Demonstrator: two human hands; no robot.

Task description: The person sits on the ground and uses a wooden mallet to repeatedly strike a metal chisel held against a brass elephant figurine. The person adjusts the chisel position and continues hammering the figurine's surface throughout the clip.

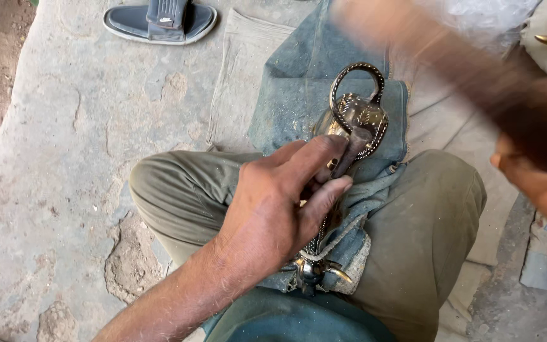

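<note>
A dark slide sandal [159, 22] lies at the top-left edge of the stone floor [52, 158]. The left hand [273, 209] is closed around a punch [349, 155], its tip set on an ornamental metal piece [359, 114] lying on denim cloth [299, 82] over the lap. The right hand [527, 158] is blurred, gripping a hammer handle [476, 69]: apparently mid-strike, so the punch must stay steady. No labels are visible.

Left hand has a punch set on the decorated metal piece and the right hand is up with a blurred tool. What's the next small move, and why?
Probably bring the right hand down for one light tap on the punch. The left hand pinches the punch with its tip on the decorated metal piece, which rests on denim cloth over the knees. The raised tool is motion-blurred, so its aim cannot be judged; keep the strike gentle.
</note>
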